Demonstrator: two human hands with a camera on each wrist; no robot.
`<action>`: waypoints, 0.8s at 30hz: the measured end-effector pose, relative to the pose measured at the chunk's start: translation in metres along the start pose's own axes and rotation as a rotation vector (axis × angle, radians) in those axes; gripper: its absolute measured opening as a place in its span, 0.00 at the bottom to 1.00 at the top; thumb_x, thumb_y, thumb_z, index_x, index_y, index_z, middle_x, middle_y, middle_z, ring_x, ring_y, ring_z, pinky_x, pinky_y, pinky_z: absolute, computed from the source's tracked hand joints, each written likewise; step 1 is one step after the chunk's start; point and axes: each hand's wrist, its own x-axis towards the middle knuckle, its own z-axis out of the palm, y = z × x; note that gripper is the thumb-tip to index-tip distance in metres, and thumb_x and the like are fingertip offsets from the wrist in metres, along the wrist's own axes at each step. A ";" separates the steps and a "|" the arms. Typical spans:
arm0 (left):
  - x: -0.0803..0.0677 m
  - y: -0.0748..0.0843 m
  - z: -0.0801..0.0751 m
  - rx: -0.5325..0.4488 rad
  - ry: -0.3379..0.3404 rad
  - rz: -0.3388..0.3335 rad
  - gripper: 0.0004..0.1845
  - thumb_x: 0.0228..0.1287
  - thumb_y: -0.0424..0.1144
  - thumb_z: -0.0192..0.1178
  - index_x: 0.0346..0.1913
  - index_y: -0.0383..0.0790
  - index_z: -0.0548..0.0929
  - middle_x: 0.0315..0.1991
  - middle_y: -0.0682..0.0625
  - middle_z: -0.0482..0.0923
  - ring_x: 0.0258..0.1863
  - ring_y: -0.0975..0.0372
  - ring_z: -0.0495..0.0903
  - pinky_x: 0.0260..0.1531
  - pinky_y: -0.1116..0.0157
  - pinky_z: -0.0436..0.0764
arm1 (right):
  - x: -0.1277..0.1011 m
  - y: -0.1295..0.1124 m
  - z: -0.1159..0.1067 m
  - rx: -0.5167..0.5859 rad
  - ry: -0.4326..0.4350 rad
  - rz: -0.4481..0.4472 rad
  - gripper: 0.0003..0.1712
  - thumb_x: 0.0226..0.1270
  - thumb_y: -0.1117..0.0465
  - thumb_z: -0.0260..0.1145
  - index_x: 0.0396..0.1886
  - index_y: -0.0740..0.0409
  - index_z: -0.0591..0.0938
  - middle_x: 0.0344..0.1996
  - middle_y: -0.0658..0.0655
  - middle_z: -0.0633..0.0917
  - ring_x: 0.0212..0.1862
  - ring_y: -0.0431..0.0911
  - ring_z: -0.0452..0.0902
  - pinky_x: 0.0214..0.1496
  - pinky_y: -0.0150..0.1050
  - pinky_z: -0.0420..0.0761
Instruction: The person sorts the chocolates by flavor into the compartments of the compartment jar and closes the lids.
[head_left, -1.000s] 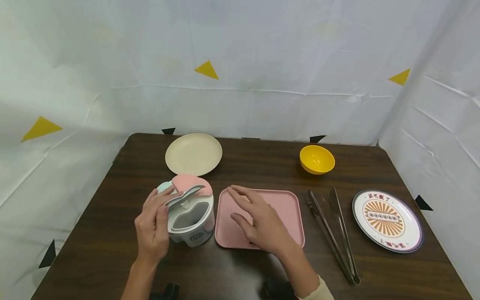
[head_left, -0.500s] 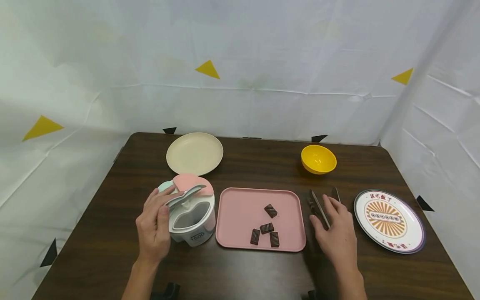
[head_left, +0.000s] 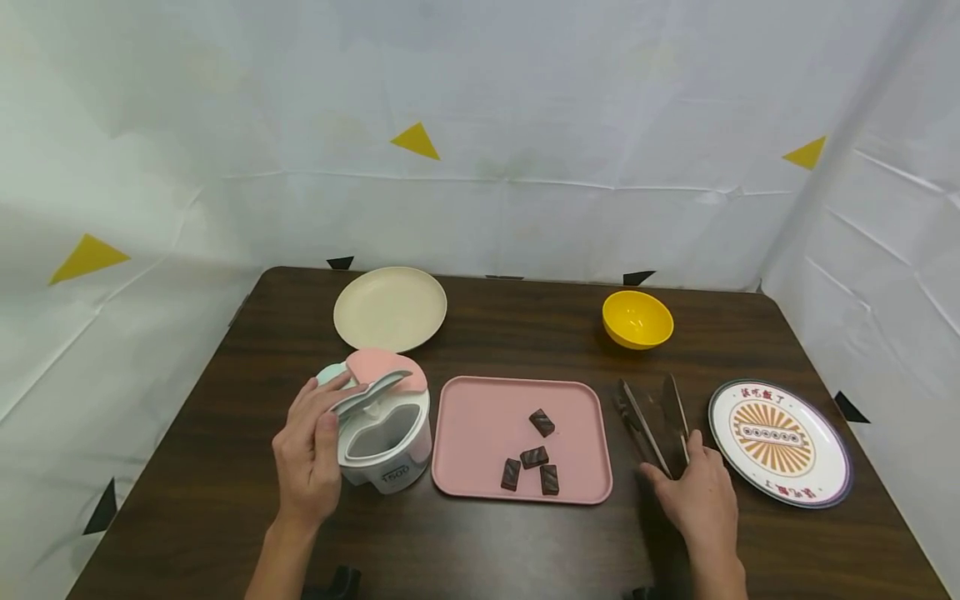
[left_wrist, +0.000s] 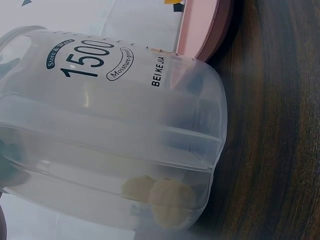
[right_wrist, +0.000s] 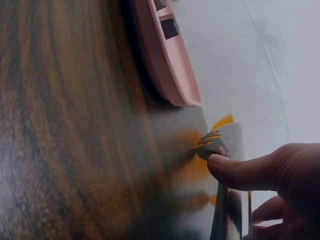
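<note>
Left hand (head_left: 306, 454): clamped on raised lid (head_left: 377, 388); a slip could drop it. Right hand (head_left: 699, 497): clamped round tongs (head_left: 645, 430); skewed lift could knock plate (head_left: 780, 442) at its right.

Tongs (head_left: 643, 427) at right: smooth, shiny metal. Container (left_wrist: 125, 115) at left: smooth translucent plastic. Tray (head_left: 480, 417): matt, plastic-looking. Far bowl (head_left: 636, 321): glossy. Table (head_left: 487, 542): wood grain, faint sheen.
</note>
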 end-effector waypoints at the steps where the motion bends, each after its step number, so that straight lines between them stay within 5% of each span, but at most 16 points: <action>1: 0.000 0.000 0.000 0.000 0.000 0.001 0.15 0.68 0.26 0.45 0.41 0.23 0.83 0.38 0.33 0.84 0.52 0.43 0.80 0.66 0.52 0.62 | 0.000 0.001 0.001 -0.001 0.003 -0.001 0.55 0.57 0.50 0.72 0.71 0.79 0.55 0.57 0.82 0.66 0.59 0.74 0.64 0.59 0.65 0.64; 6: 0.000 0.000 0.000 -0.002 0.007 0.005 0.15 0.68 0.26 0.45 0.40 0.23 0.83 0.37 0.33 0.84 0.52 0.43 0.81 0.65 0.52 0.63 | -0.001 0.005 0.002 0.005 0.033 -0.014 0.50 0.59 0.52 0.72 0.69 0.77 0.60 0.50 0.79 0.72 0.51 0.73 0.70 0.53 0.66 0.67; 16: 0.000 0.000 0.001 -0.003 0.006 0.003 0.15 0.68 0.25 0.45 0.40 0.22 0.83 0.38 0.33 0.83 0.52 0.44 0.81 0.65 0.53 0.63 | -0.004 0.009 0.002 0.054 0.074 -0.016 0.42 0.61 0.54 0.70 0.68 0.71 0.65 0.46 0.75 0.75 0.50 0.70 0.72 0.51 0.66 0.67; 24: 0.000 0.000 0.001 -0.002 0.006 0.007 0.15 0.68 0.26 0.45 0.41 0.23 0.83 0.38 0.33 0.83 0.52 0.44 0.80 0.65 0.51 0.63 | -0.005 0.009 -0.003 0.078 0.051 0.064 0.43 0.64 0.51 0.67 0.73 0.63 0.62 0.51 0.71 0.75 0.53 0.72 0.71 0.48 0.67 0.68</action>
